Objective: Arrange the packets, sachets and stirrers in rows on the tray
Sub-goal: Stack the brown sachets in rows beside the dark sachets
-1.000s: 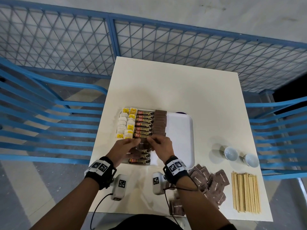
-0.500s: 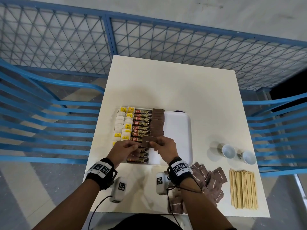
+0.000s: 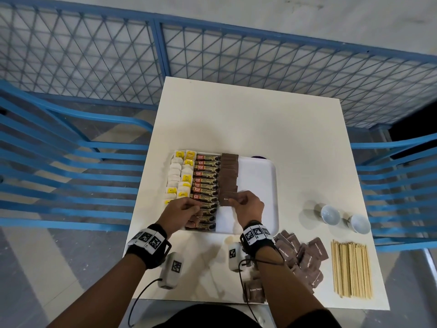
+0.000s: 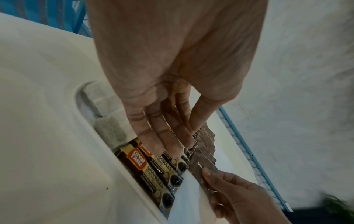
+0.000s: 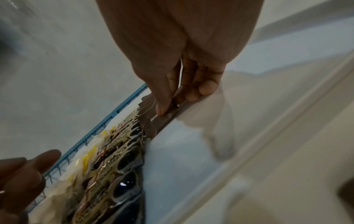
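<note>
Placing one brown sugar sachet (image 3: 227, 200) at the near end of the brown row (image 3: 229, 172) on the tray (image 3: 264, 185). Right hand (image 3: 248, 207) pinches the sachet by its right edge, thumb on top, fingers beneath; the wrist view confirms this. Sachet sits low over the tray, its far edge overlapping the last laid brown sachet; cannot tell if it is fully down.

Left hand (image 3: 181, 213), left of the pinch, has fingers extended and relaxed on the coffee stick packets (image 3: 207, 183), holding nothing. Its fingertips (image 4: 168, 145) rest close to the brown row's left edge.

Judgement for a clean placement:
- lower the pinched edge flat, keeping the same overlap as the sachets beyond it
- butt the free left edge against the coffee sticks so the column stays straight
- keep the left fingers steadying the neighbours while the pinch lets go
- release by sliding thumb away rightward, not lifting, so nothing drags.

Remaining, well right of and nearer than the grip: loose brown sachets (image 3: 300, 256) and wooden stirrers (image 3: 351, 268) on the table (image 3: 236, 114).
</note>
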Demonstrator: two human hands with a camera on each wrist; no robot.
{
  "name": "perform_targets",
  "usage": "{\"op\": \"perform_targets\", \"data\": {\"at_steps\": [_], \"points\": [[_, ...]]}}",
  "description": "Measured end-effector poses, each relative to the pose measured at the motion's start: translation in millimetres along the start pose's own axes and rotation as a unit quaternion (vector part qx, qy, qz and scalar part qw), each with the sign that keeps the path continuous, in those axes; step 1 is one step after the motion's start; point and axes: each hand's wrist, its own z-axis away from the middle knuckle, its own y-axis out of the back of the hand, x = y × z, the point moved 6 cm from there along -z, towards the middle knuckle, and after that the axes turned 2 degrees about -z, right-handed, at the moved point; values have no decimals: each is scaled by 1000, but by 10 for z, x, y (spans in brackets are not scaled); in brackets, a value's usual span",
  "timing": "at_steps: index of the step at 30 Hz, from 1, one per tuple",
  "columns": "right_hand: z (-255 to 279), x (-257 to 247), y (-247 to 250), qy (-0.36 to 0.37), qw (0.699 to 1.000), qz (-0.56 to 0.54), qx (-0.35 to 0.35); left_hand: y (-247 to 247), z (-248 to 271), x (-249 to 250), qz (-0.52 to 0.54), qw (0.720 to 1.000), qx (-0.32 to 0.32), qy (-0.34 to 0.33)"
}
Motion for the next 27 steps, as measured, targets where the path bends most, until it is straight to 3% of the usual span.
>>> {"op": "perform_targets", "data": {"at_steps": [8,14,19,22,25,27], "points": [[118,-5,72,-3,1000,-12,28,-70,-33,48,-65,998,-12,-25],[480,103,492,28,997,-38,59,-502,24,29,-170,980,-63,-87],[905,445,1006,11,996,-71,55,-1078,234,-100,-309,928,-127,-164],[1080,798,1356,-8,997,-15,76,-1460,391,-253,-381,892,-156,-187],[1226,1206,1660,-28,991,55,115,-1738,467,-422,-481,841,-116,-220],[1302,1501,1776,-84,983,107,127,-1833,493,-478,-502,834,-67,-221]]}}
